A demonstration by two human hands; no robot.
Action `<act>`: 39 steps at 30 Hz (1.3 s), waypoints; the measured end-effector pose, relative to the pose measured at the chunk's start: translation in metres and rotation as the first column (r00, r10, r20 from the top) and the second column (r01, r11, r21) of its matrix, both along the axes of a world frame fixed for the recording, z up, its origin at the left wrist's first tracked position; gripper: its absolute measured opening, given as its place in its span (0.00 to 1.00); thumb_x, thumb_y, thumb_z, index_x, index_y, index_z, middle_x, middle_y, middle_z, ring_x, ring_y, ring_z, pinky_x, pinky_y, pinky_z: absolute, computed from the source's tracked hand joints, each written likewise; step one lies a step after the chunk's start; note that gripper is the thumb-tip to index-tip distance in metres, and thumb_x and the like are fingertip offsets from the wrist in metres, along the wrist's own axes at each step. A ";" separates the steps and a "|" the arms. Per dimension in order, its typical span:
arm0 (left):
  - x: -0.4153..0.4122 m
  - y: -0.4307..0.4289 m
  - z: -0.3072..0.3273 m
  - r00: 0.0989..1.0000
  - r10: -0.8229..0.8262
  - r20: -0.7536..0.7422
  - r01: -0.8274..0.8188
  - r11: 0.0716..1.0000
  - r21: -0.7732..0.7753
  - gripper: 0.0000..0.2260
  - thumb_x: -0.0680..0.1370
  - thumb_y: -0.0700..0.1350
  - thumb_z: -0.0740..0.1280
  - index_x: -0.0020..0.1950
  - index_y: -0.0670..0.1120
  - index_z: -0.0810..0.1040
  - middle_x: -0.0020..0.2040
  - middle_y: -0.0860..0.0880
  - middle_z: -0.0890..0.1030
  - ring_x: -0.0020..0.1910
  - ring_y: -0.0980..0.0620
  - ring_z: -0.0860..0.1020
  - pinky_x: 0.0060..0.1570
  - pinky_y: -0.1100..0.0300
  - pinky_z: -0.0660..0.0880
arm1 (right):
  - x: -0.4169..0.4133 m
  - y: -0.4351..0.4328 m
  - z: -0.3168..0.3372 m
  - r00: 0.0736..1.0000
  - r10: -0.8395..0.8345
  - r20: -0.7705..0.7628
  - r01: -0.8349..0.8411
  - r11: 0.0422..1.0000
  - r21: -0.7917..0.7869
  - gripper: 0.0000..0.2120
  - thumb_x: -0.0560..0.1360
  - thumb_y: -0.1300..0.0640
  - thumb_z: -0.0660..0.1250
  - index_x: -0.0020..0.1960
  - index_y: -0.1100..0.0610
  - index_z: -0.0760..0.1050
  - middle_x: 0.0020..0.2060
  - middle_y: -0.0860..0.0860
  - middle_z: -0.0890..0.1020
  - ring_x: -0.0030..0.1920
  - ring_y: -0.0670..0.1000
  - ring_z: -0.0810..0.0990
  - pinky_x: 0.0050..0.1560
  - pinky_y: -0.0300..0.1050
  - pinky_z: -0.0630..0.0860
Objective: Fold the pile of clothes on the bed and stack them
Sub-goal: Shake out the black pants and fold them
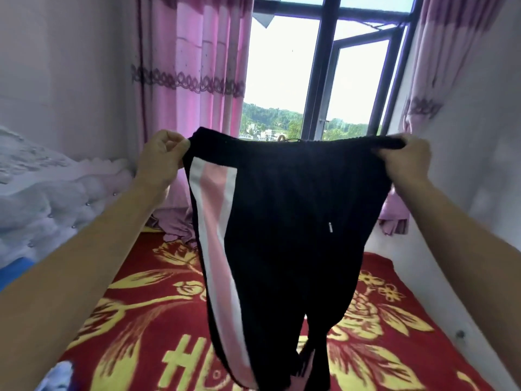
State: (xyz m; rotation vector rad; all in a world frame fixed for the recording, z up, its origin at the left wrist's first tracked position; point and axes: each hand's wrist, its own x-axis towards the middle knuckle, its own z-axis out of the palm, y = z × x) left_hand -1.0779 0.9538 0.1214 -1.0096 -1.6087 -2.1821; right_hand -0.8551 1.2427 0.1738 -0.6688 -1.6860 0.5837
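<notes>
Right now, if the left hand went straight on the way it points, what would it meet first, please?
Likely the pink curtain beyond the left hand gripping the black trousers; depth unclear.

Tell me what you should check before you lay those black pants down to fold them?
1. Left hand grips one end of the waistband: ok.
2. Right hand grips the other end: ok.
3. Waistband stretched roughly level between the hands: ok.
4. Black track pants hang with legs straight and untwisted: cannot tell, because the lower legs bunch and run out of the frame.
5. Drawstring tip tucked away: not ok, as it dangles on the front.
6. Free spot on the red floral blanket for laying them flat: cannot tell, since the pants hide the patch behind them.
</notes>
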 end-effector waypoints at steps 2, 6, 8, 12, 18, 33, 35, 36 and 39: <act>0.013 0.001 0.006 1.000 -0.027 0.004 0.026 0.999 0.037 0.11 0.79 0.35 0.60 0.39 0.47 0.69 0.29 0.54 0.76 0.25 0.64 0.73 0.27 0.71 0.69 | 0.001 0.005 0.013 0.992 -0.098 -0.083 0.098 0.995 -0.008 0.19 0.66 0.51 0.71 0.53 0.59 0.80 0.45 0.53 0.82 0.48 0.53 0.79 0.53 0.50 0.76; 0.042 0.006 0.008 0.999 -0.045 -0.021 0.046 0.998 0.052 0.11 0.79 0.35 0.61 0.39 0.47 0.69 0.28 0.56 0.77 0.26 0.64 0.74 0.27 0.70 0.70 | -0.007 0.013 0.011 0.975 -0.215 -0.053 0.215 0.977 -0.004 0.21 0.65 0.46 0.65 0.53 0.57 0.79 0.49 0.57 0.81 0.54 0.58 0.77 0.56 0.53 0.74; 0.044 0.009 -0.006 0.999 0.001 0.035 -0.001 1.000 0.013 0.11 0.78 0.36 0.62 0.38 0.48 0.70 0.33 0.52 0.75 0.28 0.62 0.74 0.28 0.68 0.70 | -0.010 0.014 -0.009 0.978 -0.188 0.090 0.188 0.982 0.012 0.18 0.68 0.51 0.68 0.54 0.59 0.78 0.51 0.59 0.81 0.54 0.61 0.78 0.57 0.54 0.73; 0.030 0.010 -0.079 0.978 0.119 0.174 -0.083 0.976 -0.201 0.11 0.77 0.36 0.63 0.37 0.48 0.71 0.33 0.49 0.73 0.31 0.56 0.71 0.30 0.63 0.67 | -0.016 0.020 -0.085 0.955 -0.045 0.293 0.073 0.994 -0.085 0.15 0.70 0.54 0.72 0.52 0.61 0.79 0.49 0.61 0.82 0.51 0.61 0.80 0.51 0.50 0.75; 0.050 -0.008 -0.236 0.878 0.248 0.409 -0.013 0.867 -0.497 0.11 0.77 0.35 0.63 0.36 0.45 0.70 0.32 0.49 0.71 0.31 0.55 0.67 0.29 0.68 0.66 | -0.028 0.008 -0.239 0.844 0.159 0.512 0.083 0.905 -0.418 0.05 0.69 0.58 0.70 0.45 0.54 0.80 0.42 0.56 0.82 0.46 0.59 0.81 0.42 0.44 0.71; 0.075 -0.073 -0.407 0.520 0.297 0.801 0.380 0.759 -0.528 0.09 0.79 0.38 0.61 0.38 0.45 0.69 0.32 0.50 0.70 0.30 0.56 0.67 0.30 0.63 0.63 | -0.097 -0.031 -0.388 0.437 0.388 0.812 0.122 0.869 -0.480 0.05 0.69 0.65 0.64 0.40 0.57 0.76 0.34 0.57 0.81 0.37 0.58 0.82 0.42 0.51 0.79; 0.049 -0.079 -0.409 0.488 0.241 0.839 0.461 0.745 -0.482 0.09 0.80 0.39 0.59 0.39 0.46 0.67 0.31 0.50 0.68 0.28 0.56 0.66 0.30 0.63 0.63 | -0.126 -0.041 -0.384 0.381 0.373 0.846 0.090 0.896 -0.435 0.04 0.69 0.65 0.64 0.41 0.58 0.76 0.33 0.57 0.81 0.36 0.57 0.82 0.40 0.50 0.79; 0.034 -0.083 -0.409 0.483 0.220 0.848 0.482 0.741 -0.467 0.10 0.80 0.39 0.58 0.39 0.46 0.67 0.31 0.50 0.68 0.27 0.57 0.66 0.30 0.64 0.63 | -0.142 -0.049 -0.381 0.372 0.364 0.854 0.074 0.905 -0.418 0.03 0.69 0.65 0.64 0.42 0.59 0.76 0.35 0.57 0.82 0.37 0.57 0.81 0.40 0.50 0.78; -0.026 -0.097 -0.402 0.487 0.186 0.853 0.413 0.812 -0.412 0.10 0.81 0.39 0.57 0.39 0.45 0.66 0.32 0.49 0.68 0.30 0.55 0.67 0.32 0.62 0.64 | -0.208 -0.077 -0.362 0.482 0.306 0.821 -0.009 0.939 -0.345 0.04 0.72 0.63 0.64 0.46 0.61 0.77 0.44 0.60 0.81 0.43 0.59 0.79 0.42 0.48 0.74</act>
